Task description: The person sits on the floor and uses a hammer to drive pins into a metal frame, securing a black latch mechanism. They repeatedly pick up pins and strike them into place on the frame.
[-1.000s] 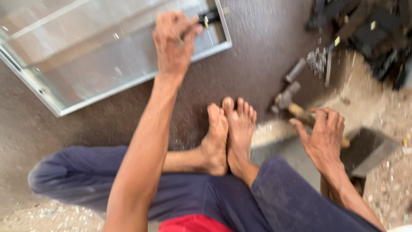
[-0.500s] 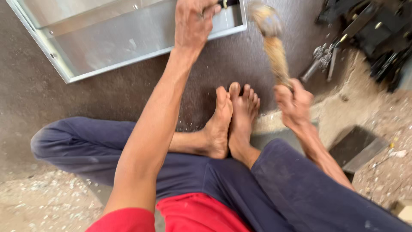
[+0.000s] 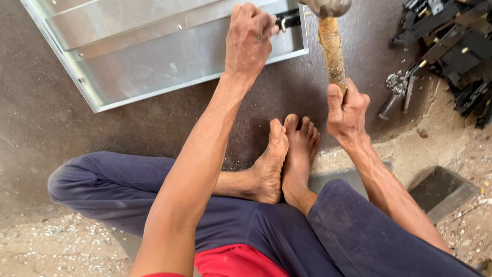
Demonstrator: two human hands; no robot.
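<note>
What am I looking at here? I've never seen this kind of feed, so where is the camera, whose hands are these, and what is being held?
The single picture comes from a camera worn on a person's head, looking down at their own arms and legs. The person sits on a dark floor with bare feet together.

The left hand rests on the near edge of a shiny metal frame lying flat on the floor, and pinches a small dark tool against it; exactly what the tool is I cannot tell.

The right hand grips the wooden handle of a hammer, raised upright, its metal head at the top edge of the picture, close to that tool.

To the right lie a heap of black metal parts and a small pile of silvery bits.
</note>
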